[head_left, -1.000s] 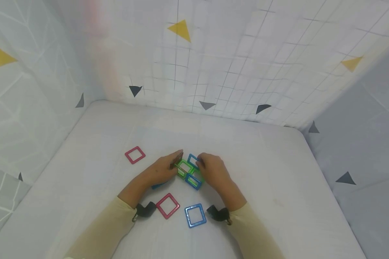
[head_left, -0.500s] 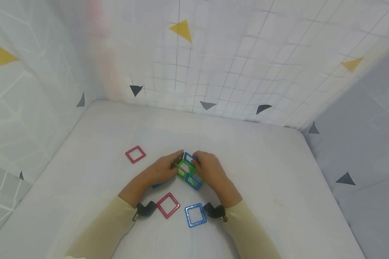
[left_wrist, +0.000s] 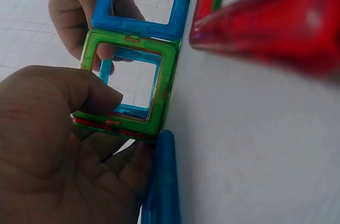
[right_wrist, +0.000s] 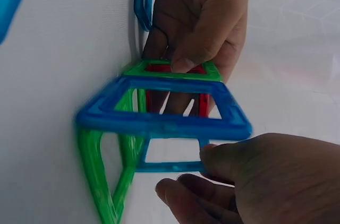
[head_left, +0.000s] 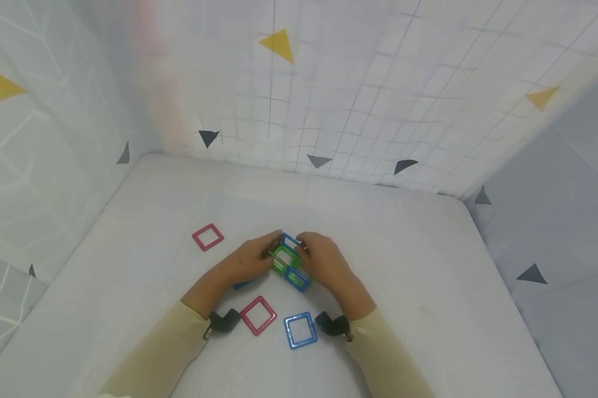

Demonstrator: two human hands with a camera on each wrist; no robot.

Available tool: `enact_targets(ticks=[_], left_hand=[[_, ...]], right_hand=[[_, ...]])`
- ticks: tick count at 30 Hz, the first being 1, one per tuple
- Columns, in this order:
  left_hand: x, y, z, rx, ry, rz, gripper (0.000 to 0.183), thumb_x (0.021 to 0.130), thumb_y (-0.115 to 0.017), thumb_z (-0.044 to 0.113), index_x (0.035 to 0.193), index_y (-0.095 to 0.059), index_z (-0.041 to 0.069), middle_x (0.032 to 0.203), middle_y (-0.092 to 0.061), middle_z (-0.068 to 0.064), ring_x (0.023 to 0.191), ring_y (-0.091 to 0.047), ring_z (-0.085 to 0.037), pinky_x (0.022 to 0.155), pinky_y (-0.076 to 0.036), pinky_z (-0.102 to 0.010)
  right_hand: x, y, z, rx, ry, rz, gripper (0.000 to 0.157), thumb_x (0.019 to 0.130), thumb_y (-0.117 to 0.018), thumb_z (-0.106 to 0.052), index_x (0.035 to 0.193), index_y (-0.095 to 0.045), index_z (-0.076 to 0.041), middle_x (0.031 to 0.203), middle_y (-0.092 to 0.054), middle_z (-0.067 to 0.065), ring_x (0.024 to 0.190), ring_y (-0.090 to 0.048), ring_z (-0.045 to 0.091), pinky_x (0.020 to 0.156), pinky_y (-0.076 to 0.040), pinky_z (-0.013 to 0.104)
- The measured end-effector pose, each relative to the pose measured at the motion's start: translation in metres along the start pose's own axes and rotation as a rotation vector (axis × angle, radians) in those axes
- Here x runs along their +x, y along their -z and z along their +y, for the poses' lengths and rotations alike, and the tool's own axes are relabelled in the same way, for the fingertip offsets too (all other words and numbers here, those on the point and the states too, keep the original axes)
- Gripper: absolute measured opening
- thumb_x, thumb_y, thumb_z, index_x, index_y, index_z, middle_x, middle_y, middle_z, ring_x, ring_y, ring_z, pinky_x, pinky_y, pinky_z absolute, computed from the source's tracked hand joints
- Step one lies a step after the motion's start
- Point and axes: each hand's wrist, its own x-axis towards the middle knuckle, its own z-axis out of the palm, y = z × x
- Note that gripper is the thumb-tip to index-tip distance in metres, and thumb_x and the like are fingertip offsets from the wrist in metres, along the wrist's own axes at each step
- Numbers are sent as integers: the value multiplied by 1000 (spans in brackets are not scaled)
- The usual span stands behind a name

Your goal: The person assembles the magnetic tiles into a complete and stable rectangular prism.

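A small structure of magnetic building tiles stands on the white surface, with green (left_wrist: 166,83), red (right_wrist: 204,104) and blue (right_wrist: 164,123) frames joined. My left hand (head_left: 249,261) grips its left side, the thumb over the green square tile and the fingers beneath and behind. Opposite it, my right hand (head_left: 326,261) pinches a blue square tile (right_wrist: 170,166) between thumb and fingers, at the structure's far side. A green triangular tile (right_wrist: 95,176) shows low in the right wrist view. The hands partly hide the joins.
Loose on the surface lie a red square tile (head_left: 202,230) at the far left, another red square tile (head_left: 267,307) near the left wrist and a blue square tile (head_left: 304,344) near the right wrist. A blue tile (head_left: 243,284) is partly under the left hand.
My right hand has shifted slightly left and brought its blue tile closer against the far side of the structure. The left hand has stayed in place.
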Motion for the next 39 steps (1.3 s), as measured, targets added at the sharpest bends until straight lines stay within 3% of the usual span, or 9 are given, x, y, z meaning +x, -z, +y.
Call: enact_targets(ticks=[6, 14, 20, 24, 31, 39], left_hand=[[0, 0, 0, 0, 7, 2, 70, 96, -59, 20, 158, -27, 28, 160, -33, 8, 149, -28, -13, 118, -31, -40], [0, 0, 1, -3, 21, 8, 70, 96, -58, 18, 158, -27, 28, 161, -31, 9, 149, -27, -13, 118, -31, -40], [0, -1, 1, -8, 12, 7, 71, 96, -59, 17, 158, -27, 27, 161, -31, 9, 149, -27, -13, 118, -31, -40], [1, -2, 1, -5, 5, 8, 70, 96, -58, 18, 158, -27, 26, 161, -32, 9, 149, -27, -13, 117, -32, -40], [1, -2, -1, -5, -3, 4, 69, 97, -57, 18, 158, -27, 24, 161, -31, 8, 149, -27, -13, 118, -31, -39], [0, -1, 0, -1, -2, 3, 69, 96, -58, 19, 158, -27, 26, 161, -31, 9, 149, -26, -12, 117, -32, -39]], right_hand=[[-16, 13, 6, -40, 1, -6, 24, 98, -63, -20, 120, -67, -15, 113, -70, 0, 109, -65, 19, 94, -55, 38], [-43, 31, 8, -95, 94, -7, 15, 94, -67, -18, 109, -69, -19, 101, -68, -7, 94, -64, 10, 85, -57, 28], [-61, 38, 9, -152, 237, -49, 13, 90, -73, -18, 101, -70, -23, 90, -66, -14, 82, -60, 1, 78, -55, 19], [-71, 40, 9, -133, 314, -113, 15, 89, -75, -20, 103, -72, -22, 91, -68, -14, 84, -63, 3, 78, -56, 21], [-80, 38, 6, -118, 371, -235, 21, 89, -76, -23, 109, -73, -19, 98, -71, -11, 92, -67, 4, 85, -57, 25], [-83, 27, 0, -141, 343, -355, 25, 90, -75, -24, 115, -74, -22, 107, -72, -12, 104, -67, 7, 91, -56, 28]])
